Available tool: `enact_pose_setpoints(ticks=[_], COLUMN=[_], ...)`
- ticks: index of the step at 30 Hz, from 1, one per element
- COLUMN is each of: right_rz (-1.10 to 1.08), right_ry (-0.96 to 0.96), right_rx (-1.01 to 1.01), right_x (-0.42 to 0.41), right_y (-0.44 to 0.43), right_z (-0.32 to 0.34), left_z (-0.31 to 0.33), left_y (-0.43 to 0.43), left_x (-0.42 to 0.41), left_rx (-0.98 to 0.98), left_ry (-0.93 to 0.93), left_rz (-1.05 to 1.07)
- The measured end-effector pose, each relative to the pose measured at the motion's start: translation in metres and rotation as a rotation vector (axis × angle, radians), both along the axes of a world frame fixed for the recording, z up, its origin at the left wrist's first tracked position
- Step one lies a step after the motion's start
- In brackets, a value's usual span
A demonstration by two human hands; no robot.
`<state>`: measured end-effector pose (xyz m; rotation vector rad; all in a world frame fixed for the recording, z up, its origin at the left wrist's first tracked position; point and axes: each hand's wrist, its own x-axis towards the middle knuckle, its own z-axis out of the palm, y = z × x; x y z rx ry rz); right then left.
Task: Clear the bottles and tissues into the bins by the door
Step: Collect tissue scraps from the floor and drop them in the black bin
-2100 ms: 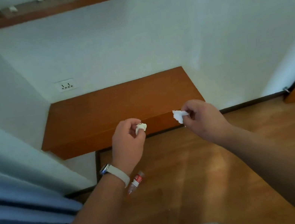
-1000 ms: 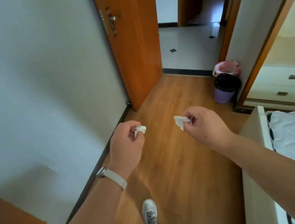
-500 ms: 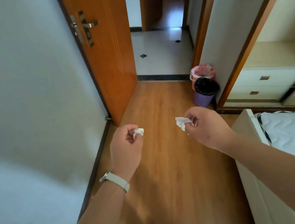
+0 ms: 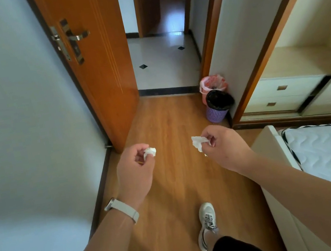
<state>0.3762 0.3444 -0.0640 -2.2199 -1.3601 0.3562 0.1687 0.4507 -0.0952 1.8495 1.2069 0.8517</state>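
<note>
Ahead, left hand [image 4: 134, 173] pinching small tissue wad [image 4: 150, 151], right hand [image 4: 222, 148] pinching crumpled tissue [image 4: 198, 143], two bins [image 4: 218, 102] by door [image 4: 97, 71].

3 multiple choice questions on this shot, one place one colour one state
1. The pink bin and nearer bin stand: A right of the doorway; B on the bed; C behind the door.
2. Nearer bin's basket: A green; B purple; C white.
3. The left hand and right hand: A empty; B gripping bottles; C each pinching a tissue.
Key: A, both by the doorway's right edge; B, purple lattice under black liner; C, left tissue and right tissue are pinched.
</note>
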Motion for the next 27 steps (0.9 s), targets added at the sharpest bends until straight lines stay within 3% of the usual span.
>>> enact_pose_setpoints(ticks=[8, 20, 27], right_rz=[-0.038, -0.261, -0.319], right_ry=[0.068, 0.143, 0.157], right_rx=[0.027, 0.016, 0.028], right_x=[0.089, 0.283, 0.336], right_y=[0.072, 0.115, 0.145], right_z=[-0.016, -0.021, -0.029], left_z=[0.005, 0.017, 0.012], left_y=[0.066, 0.145, 0.193], left_x=[0.085, 0.298, 0.367], left_rx=[0.011, 0.042, 0.049], left_ry=[0.032, 0.084, 0.081], left_rz=[-0.012, -0.256, -0.354])
